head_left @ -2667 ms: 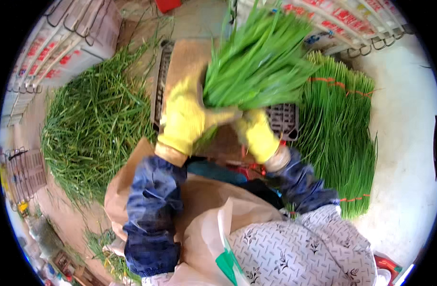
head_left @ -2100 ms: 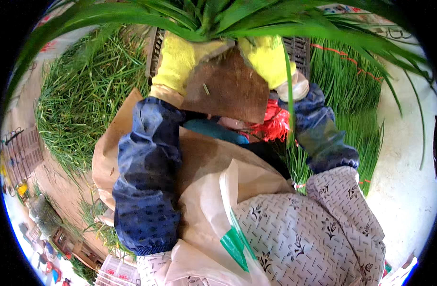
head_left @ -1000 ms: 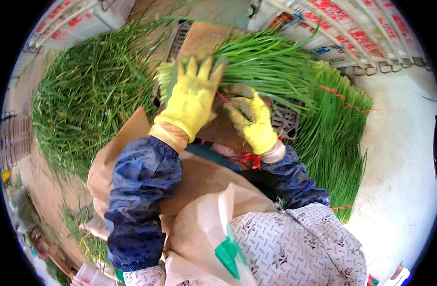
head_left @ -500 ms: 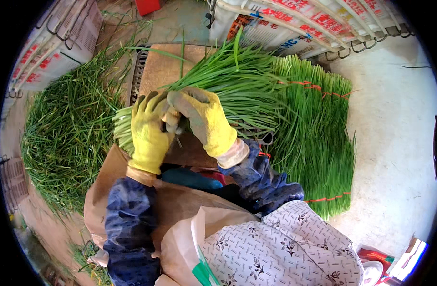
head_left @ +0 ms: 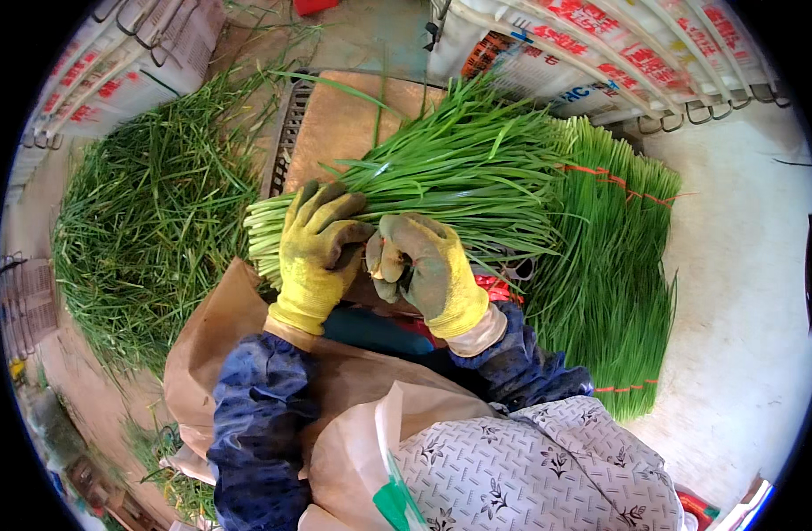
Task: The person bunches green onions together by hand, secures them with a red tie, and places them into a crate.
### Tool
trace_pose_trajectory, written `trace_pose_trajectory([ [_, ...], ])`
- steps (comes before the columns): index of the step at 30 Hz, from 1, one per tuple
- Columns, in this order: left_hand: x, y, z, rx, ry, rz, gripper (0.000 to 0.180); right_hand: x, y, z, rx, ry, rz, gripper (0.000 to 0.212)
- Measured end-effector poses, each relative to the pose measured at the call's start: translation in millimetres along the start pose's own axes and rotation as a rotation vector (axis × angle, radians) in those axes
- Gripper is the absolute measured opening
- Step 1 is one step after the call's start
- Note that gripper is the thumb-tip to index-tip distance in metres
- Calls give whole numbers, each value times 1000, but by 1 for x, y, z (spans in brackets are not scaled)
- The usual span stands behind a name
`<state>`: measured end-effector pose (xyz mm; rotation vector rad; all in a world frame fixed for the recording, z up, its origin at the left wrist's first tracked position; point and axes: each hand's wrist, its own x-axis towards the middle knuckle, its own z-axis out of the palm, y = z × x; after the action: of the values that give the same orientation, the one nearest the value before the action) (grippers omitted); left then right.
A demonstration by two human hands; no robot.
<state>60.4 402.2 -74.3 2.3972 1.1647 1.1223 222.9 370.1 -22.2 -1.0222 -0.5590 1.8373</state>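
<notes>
A loose bundle of long green chive leaves (head_left: 441,177) is gripped near its pale cut ends by the yellow-gloved left hand (head_left: 316,252) — the right hand (head_left: 428,270) (glove soiled grey) is curled shut just beside it.

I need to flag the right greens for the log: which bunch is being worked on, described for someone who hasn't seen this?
Start at the brown board lying on the dark crate at top centre. Across it lies the bunch of long green leaves, gripped at its pale cut ends by the left hand and right hand in yellow gloves. Unlike the tied bundles at right, it shows no red band.
</notes>
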Motion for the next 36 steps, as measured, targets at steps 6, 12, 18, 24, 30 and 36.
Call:
trace_pose_trajectory([
  [6, -4, -1, -1, 2, -21, -9, 25, -12, 0, 0, -135, -21, 46, 40],
  [12, -5, -9, 0, 72, -122, -4, 28, -24, 16, -14, -145, -60, -3, 39],
  [18, -1, 7, 8, 309, -203, -86, 70, -23, 11, -15, -69, -36, 4, 41],
  [24, 5, -1, 17, 593, -366, -177, 83, -22, 24, -16, -206, -72, 122, 38],
  [30, 7, -3, 18, 622, -369, -172, 82, -31, 28, -18, -226, -77, 91, 39],
  [36, 5, -5, 25, 677, -358, -131, 66, -17, 63, -57, -366, -78, 142, 33],
])
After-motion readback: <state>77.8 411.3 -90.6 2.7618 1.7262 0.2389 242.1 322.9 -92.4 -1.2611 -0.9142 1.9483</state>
